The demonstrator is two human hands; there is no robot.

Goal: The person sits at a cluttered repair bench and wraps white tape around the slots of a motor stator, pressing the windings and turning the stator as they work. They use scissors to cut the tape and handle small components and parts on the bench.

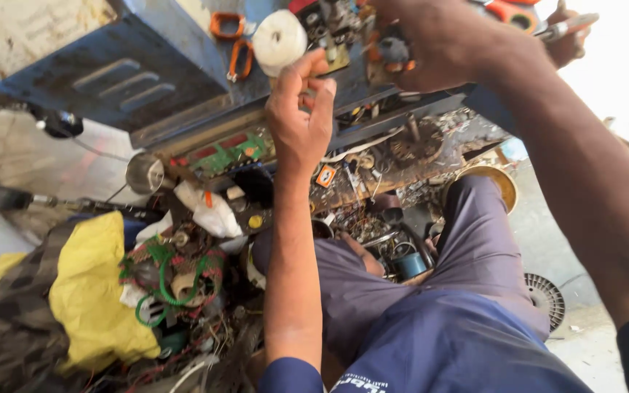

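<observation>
White tape roll (279, 40) just above pinching left hand (300, 120); right hand (431, 36) clamped on small grey part (394, 49).

Bright daylight, blown-out glare upper right, wide-angle edge distortion, slight blur

- My right hand (442, 36) is cut by the top edge, so I cannot tell how its fingers close on the small dark part (394, 51).
- Beyond this grip, another hand (566, 36) with a pen-like tool (566, 28) is half hidden.
- Above my left hand (300, 120), the white roll (279, 40) is blurred.
</observation>
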